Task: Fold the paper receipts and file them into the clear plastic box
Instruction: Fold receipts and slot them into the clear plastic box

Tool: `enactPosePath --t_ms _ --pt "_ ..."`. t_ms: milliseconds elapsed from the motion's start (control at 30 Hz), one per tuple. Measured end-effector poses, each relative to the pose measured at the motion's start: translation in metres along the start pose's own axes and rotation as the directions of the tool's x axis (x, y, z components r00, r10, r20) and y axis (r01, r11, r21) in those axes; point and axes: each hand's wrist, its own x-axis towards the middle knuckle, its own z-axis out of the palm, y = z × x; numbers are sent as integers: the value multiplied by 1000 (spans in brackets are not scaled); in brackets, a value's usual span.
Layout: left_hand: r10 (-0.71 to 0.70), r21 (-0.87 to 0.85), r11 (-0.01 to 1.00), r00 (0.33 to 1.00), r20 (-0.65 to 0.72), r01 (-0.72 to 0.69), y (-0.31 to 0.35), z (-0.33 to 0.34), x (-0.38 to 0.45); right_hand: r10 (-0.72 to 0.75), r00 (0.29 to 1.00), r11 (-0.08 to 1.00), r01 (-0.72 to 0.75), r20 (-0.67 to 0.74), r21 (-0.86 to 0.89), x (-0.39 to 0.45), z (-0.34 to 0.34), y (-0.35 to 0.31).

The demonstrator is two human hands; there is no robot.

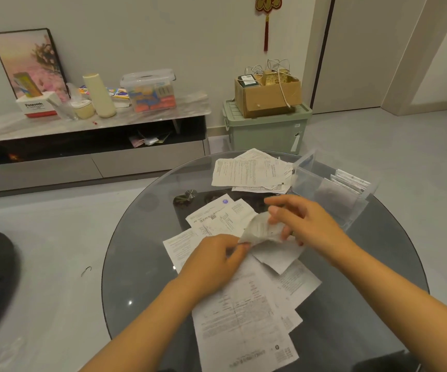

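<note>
Receipt [260, 229] white, crumpled, curling, pinched between left hand [217, 260], right hand [301, 222].

left hand [218, 257] and right hand [301, 220] pinch one receipt [260, 229] | loose receipts on round glass bench [141, 277] | clear plastic box [332, 187] at right

You have two hands at work, the left hand [217, 260] and right hand [301, 220] sharing one receipt [261, 228], one clear plastic box [327, 189] beyond the right hand, and loose receipts too overlapped to count.
</note>
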Motion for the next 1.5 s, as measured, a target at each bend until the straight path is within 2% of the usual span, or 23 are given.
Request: enactPosePath --t_ms 67,200,267,367,500,667,800,900,1100,1167,1200,1267,1333,1433,1500 --pt "-84 -96 992 994 -70 77 -3 -4 -1 -154 986 987 151 -59 -55 3 3 3" --pt "-231 -252 948 965 -127 194 -6 -9 4 -419 906 845 366 -58 -389 10 15 18" --pt "-282 -301 925 950 -135 231 -7 -9 6 -438 898 805 371 -42 -463 16 20 25" --pt "-312 -347 906 937 -157 244 -9 -7 10 -373 928 787 330 25 -521 23 26 31" --pt "-300 -182 944 944 -139 274 -14 -5 11 -257 947 704 321 194 -634 31 30 42" --pt "-175 148 969 972 -153 198 -18 -6 8 -105 948 648 293 299 -703 35 33 47" --pt "-61 333 941 998 7 55 -16 -3 6 -35 933 624 301 359 -722 35 30 47" --pt "-68 411 911 994 89 25 -18 2 7 -51 930 605 319 364 -730 35 29 47" --pt "17 372 928 999 44 -32 -9 -2 13 -231 915 575 403 332 -712 34 28 50" --pt "20 356 934 1000 -1 -18 -4 -5 14 -286 916 601 400 281 -692 36 28 49" --pt "12 331 944 999 -37 1 -2 -5 14 -283 929 651 368 238 -664 36 27 47" --pt "-24 230 972 993 -117 50 1 -7 13 -240 958 768 287 159 -573 34 25 42" --pt "-70 114 990 984 -164 89 3 -7 12 -204 971 839 238 123 -490 33 25 39" --pt "-135 10 990 973 -187 139 0 -5 15 -126 987 905 155 99 -396 31 28 40" --pt "-153 -8 988 969 -192 154 -4 -3 18 -78 995 915 98 65 -392 33 31 42"
